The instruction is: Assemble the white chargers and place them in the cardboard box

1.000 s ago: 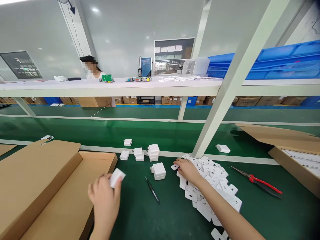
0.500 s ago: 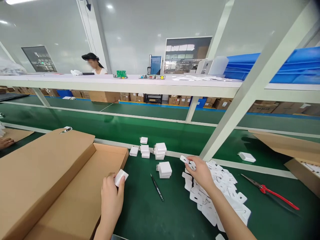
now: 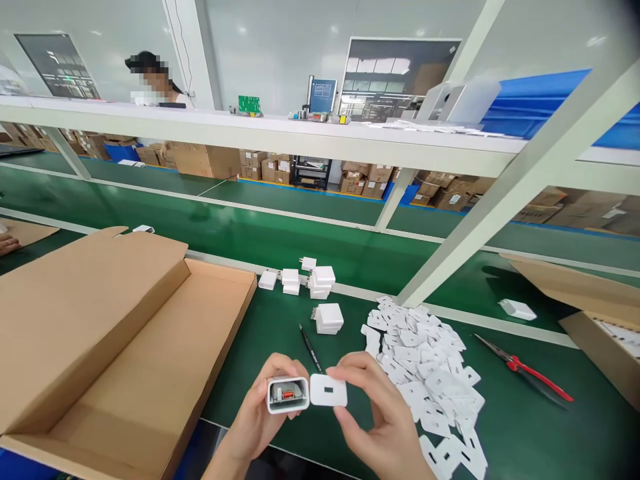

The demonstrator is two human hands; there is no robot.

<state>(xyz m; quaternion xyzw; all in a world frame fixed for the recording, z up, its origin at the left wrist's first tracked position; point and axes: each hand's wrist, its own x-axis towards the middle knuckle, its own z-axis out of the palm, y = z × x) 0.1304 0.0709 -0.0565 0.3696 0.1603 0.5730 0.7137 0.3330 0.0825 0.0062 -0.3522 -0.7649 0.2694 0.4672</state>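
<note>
My left hand [image 3: 260, 417] grips a white charger shell [image 3: 287, 395] with its open end toward me; a circuit part shows inside. My right hand [image 3: 385, 420] pinches a small white cover plate [image 3: 329, 391] with a slot in it, held right beside the shell's open end. Both hands are near the table's front edge. A heap of the same white cover plates [image 3: 425, 367] lies to the right of my hands. Several more white chargers [image 3: 310, 283] stand on the green table beyond, one [image 3: 329, 319] closer to me.
A large open cardboard box [image 3: 110, 347] fills the left. Black tweezers [image 3: 310, 347] lie ahead of my hands. Red-handled pliers [image 3: 525, 373] lie to the right, near another carton [image 3: 590, 300]. A slanted white frame post [image 3: 480, 227] crosses overhead. A person works behind the shelf [image 3: 250, 137].
My right hand lifted a cover plate off the heap and brought it in. My left hand turned the shell's open end toward me. Both hands met near the front edge.
</note>
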